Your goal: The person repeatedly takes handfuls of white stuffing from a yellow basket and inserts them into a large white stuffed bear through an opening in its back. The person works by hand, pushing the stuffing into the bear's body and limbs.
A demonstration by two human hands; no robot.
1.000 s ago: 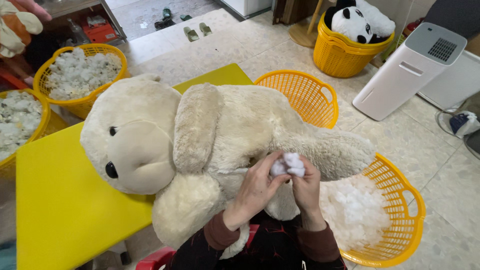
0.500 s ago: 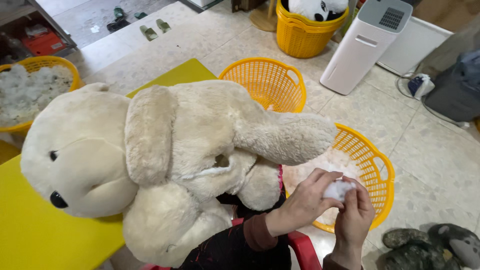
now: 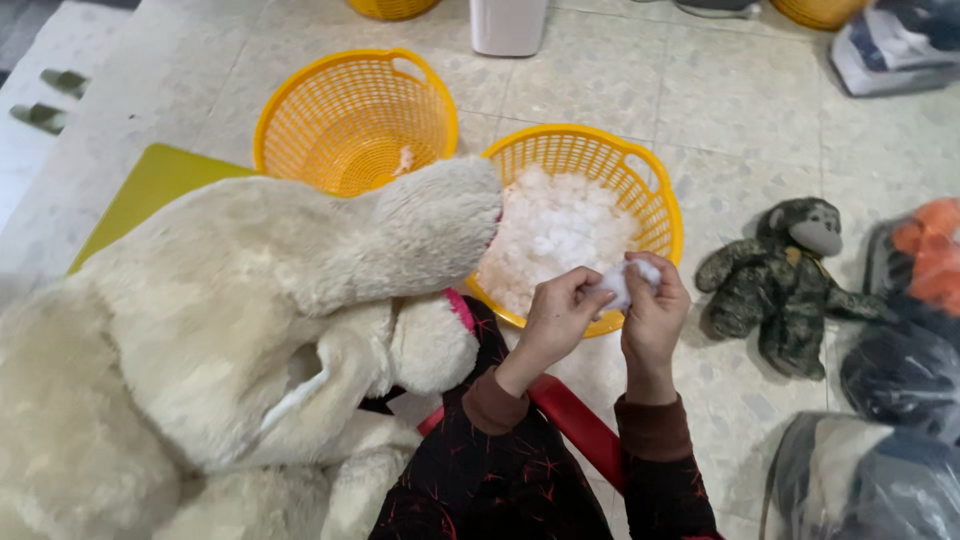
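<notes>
A big cream plush toy [image 3: 250,340] sprawls over the yellow bench [image 3: 150,190], one leg reaching the rim of the right basket [image 3: 660,200]. The left basket [image 3: 355,120] holds only a scrap of stuffing; the right one is heaped with white stuffing [image 3: 550,235]. Above its near rim, left hand [image 3: 555,315] and right hand [image 3: 655,305] pinch one white tuft [image 3: 622,282] between closed fingertips; a monkey toy [image 3: 785,275] lies on the floor.

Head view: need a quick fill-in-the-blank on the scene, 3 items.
1. Both hands, left hand and right hand, hold a clump of white ____ between them.
2. The basket with stuffing is ____ in colour.
3. On the floor right of that basket lies a dark toy ____.

Missing words: stuffing; yellow; monkey
</notes>
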